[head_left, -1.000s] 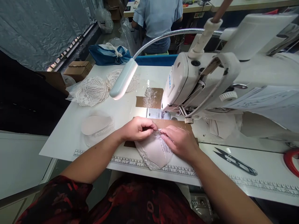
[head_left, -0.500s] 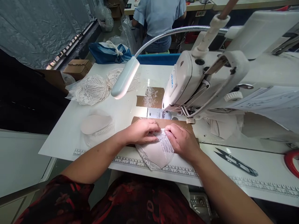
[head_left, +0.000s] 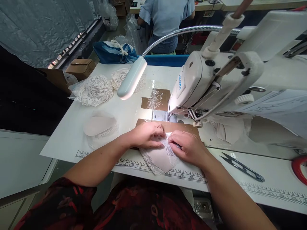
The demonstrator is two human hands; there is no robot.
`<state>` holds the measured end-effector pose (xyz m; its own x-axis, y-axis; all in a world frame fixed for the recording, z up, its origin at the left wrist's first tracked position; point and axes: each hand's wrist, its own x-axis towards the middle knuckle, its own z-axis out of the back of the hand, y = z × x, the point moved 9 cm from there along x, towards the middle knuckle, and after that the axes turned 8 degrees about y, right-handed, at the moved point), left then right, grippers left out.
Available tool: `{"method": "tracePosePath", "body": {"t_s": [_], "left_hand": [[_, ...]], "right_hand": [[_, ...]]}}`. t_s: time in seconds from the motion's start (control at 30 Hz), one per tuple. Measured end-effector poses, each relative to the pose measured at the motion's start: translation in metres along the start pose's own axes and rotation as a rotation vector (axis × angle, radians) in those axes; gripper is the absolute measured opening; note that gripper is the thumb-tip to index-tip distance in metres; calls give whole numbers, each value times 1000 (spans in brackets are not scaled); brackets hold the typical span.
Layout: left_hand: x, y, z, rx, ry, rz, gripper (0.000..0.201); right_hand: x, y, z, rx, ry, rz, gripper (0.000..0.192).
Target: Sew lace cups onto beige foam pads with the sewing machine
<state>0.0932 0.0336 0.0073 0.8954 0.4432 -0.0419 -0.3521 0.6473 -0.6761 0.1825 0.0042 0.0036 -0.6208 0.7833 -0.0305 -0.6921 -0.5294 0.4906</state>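
Note:
A pale bra cup with white lace trim (head_left: 159, 158) lies at the table's front edge, over the printed ruler (head_left: 134, 166). My left hand (head_left: 151, 135) is closed on its upper left edge, fingertips pinching the lace. On the upper right side, my right hand (head_left: 185, 145) pinches the lace strip between thumb and bent fingers. Both hands rest just in front of the sewing machine (head_left: 187, 86), apart from its needle area. Brown tape (head_left: 182, 127) covers the table under and behind the fingers. The cup's top edge is partly hidden by my hands.
Thread snips (head_left: 243, 166) lie at the right, near a red ring-shaped object (head_left: 299, 169). Another pale cup (head_left: 99, 127) sits at left, with lace cups (head_left: 93, 91) behind it. A lamp (head_left: 132, 78) hangs over the table. A person (head_left: 166, 19) sits beyond.
My right fingers have shifted slightly on the lace strip, which now folds inward more on the cup. My left hand keeps its place. The whole view has moved a little.

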Motion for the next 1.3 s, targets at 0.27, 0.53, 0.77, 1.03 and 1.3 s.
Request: {"method": "tracePosePath", "body": {"t_s": [0.27,0.53,0.77,1.03,1.3], "left_hand": [[-2,0,0,-4,-13,-30,23],[2,1,-2,3,-45,28,21],[6,5,-5,75,-69,84,14],[3,1,5,-4,-100,48,16],[0,8,9,55,-141,139,15]], "right_hand": [[-5,0,2,59,15,46,9],[-6,-4,7,59,-59,-2,14],[-4,-11,2,-18,-96,-68,23],[-3,-9,4,12,-131,-33,25],[-4,-7,4,-81,-147,-55,24]]}}
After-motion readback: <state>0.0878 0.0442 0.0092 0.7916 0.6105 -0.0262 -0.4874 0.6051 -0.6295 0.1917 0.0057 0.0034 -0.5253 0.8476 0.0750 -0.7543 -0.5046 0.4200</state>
